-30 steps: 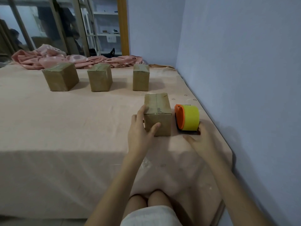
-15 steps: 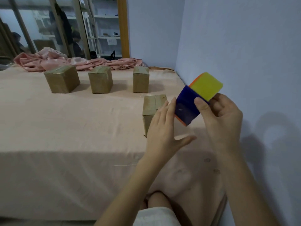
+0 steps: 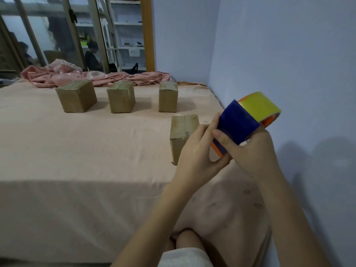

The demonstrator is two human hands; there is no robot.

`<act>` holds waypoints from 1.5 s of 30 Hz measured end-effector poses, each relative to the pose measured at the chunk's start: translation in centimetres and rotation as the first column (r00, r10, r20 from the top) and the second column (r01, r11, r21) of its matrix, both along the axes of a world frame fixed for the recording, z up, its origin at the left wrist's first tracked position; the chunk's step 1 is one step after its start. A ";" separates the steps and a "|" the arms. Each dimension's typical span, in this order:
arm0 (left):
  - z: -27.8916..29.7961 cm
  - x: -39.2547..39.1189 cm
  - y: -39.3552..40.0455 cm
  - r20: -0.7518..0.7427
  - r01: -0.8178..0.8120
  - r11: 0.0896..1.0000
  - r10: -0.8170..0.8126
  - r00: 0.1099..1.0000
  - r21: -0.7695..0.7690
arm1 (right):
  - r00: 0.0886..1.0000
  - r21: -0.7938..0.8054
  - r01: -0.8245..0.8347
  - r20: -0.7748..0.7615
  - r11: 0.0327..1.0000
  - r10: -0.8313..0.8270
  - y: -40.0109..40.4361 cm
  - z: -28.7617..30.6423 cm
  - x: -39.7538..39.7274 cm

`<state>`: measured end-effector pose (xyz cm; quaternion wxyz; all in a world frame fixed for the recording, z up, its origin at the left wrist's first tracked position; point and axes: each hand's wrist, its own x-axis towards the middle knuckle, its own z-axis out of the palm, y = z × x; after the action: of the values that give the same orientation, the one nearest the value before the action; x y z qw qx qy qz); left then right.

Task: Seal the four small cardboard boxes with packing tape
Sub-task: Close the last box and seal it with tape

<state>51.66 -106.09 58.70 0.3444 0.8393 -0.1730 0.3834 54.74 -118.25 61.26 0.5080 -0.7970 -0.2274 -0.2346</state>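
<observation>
Head view shows us both hands raised over the bench's [image 3: 96, 143] near right corner: our right hand [image 3: 250, 151] grips the tape dispenser [image 3: 244, 120], and our left hand [image 3: 198, 151] pinches its blue end. Nearest box [image 3: 183, 130] stands just behind the hands; three more boxes [image 3: 120, 99] line up farther back.

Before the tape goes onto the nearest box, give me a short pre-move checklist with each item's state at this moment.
1. Tape dispenser in hand: ok, right hand grips it, held above the table.
2. Tape end found: cannot tell, left hand fingers touch its lower edge, no free strip visible.
3. Nearest box flaps closed: ok, top lies flat.
4. Nearest box steadied: not ok, no hand rests on it.
5. Back three boxes out of the way: ok, in a row behind.
</observation>
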 end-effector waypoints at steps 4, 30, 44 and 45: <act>-0.8 -0.5 1.0 -0.066 0.105 0.983 -0.116 0.991 -0.150 | 0.998 -0.093 -0.002 0.064 0.996 0.008 -0.4 0.0 0.6; -1.7 -0.7 2.7 -0.287 -0.199 0.636 -0.037 0.957 -0.746 | 0.944 0.848 0.119 -0.258 0.516 0.207 5.3 -1.7 -0.4; -1.6 -1.2 4.5 -0.167 -0.365 0.715 0.334 0.928 -0.597 | 0.947 0.911 0.193 -0.270 0.365 0.172 6.6 1.2 0.9; -1.9 -1.2 5.1 -0.189 -0.387 0.704 0.345 0.919 -0.595 | 0.958 0.907 0.188 -0.254 0.376 0.136 6.3 1.3 1.1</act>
<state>50.45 -100.98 56.82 0.5235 0.7074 0.1441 0.4525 55.84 -112.00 62.58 0.8891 -0.4048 0.0317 -0.2113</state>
